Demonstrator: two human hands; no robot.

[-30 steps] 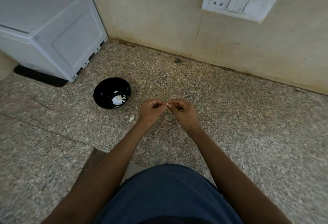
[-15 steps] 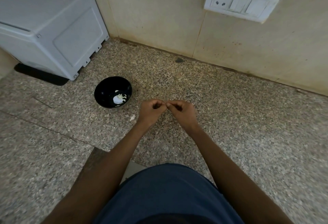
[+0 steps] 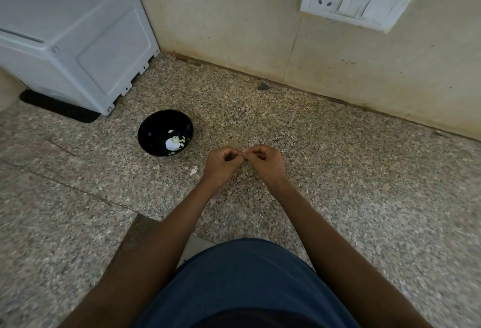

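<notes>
Granite counter (image 3: 351, 184): left hand (image 3: 221, 164) and right hand (image 3: 266, 163) pinch one tiny bit (image 3: 245, 155) together, seemingly peeling it. Bowl (image 3: 149, 130) sits close left, ready for it.

Desk (image 3: 338, 171): speckled grey-brown granite, running back to the wall. A thin seam (image 3: 78, 187) crosses the left part on a slant. At the near edge, a brown notch (image 3: 140, 226) cuts into the stone.

Directly on it:
- Pale grey box-shaped appliance (image 3: 78, 41), far left corner, back towards the wall. It sits on a flat black mat (image 3: 59, 109) whose edge shows along its near side.
- Black bowl (image 3: 156, 130), upright, near the appliance's front corner but apart from it; white pieces (image 3: 173, 143) lie in its bottom.
- Small white scrap (image 3: 193, 170), loose on the stone, near the bowl on its right and near side.
- Dark spot (image 3: 263, 86) close to the wall joint; cannot tell what it is.
</notes>
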